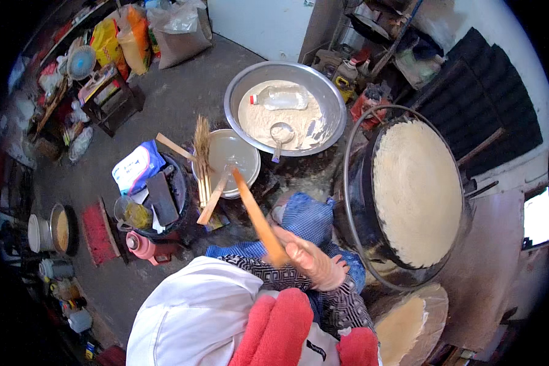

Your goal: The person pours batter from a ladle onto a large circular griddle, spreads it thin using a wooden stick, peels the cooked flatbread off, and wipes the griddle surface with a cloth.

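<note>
My right hand (318,265) is near the lower centre, its fingers around the lower end of a flat wooden stick (256,217), blurred. The stick's far end is over a white bucket (258,160) of cloudy liquid. My left hand (341,263) is mostly hidden behind the right wrist; only some fingers show. Across the bucket's left side lie a straw whisk (201,160) and a wooden paddle (176,146); another wooden piece (215,199) leans at its front. On the right, a pale, thin round of batter (418,192) covers a round griddle (377,183).
A steel basin (233,114) behind the bucket holds pale batter or dough, a plastic bottle (286,98) and a ladle (278,148). To the left are a black stand (183,201) and pink flask (148,247). A metal ring (346,183) surrounds the griddle; flat rounds (400,325) lie below.
</note>
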Tool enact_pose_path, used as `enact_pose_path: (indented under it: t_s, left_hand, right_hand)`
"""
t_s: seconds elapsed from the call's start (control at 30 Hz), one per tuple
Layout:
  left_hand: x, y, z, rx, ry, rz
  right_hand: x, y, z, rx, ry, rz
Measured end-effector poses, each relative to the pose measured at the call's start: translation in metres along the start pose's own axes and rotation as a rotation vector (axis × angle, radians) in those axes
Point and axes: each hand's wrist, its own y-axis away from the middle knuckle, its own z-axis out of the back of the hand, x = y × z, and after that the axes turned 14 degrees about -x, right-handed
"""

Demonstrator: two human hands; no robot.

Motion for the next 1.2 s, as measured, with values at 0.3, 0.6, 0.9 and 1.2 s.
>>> enact_pose_path:
  t_s: [0.3,0.6,0.9,1.2]
  left_hand:
    - [0.056,-0.017,0.019,0.112,-0.300,0.295]
    - [0.193,0.002,-0.027,0.162,-0.242,0.532]
    - [0.156,-0.015,-0.013,0.169,-0.455,0.610]
    - [0.122,-0.023,-0.025,0.197,-0.559,0.598]
  right_hand:
    - [-0.099,0.079,0.014,-0.451,-0.665,0.198]
    - [-0.290,0.300,-0.004,-2.044,-0.894,0.231]
    - [-0.445,0.435,-0.061,-2.351,-0.074,-1.323]
    - [-0.577,0.415,-0.063,-2.126,0.221,-1.577]
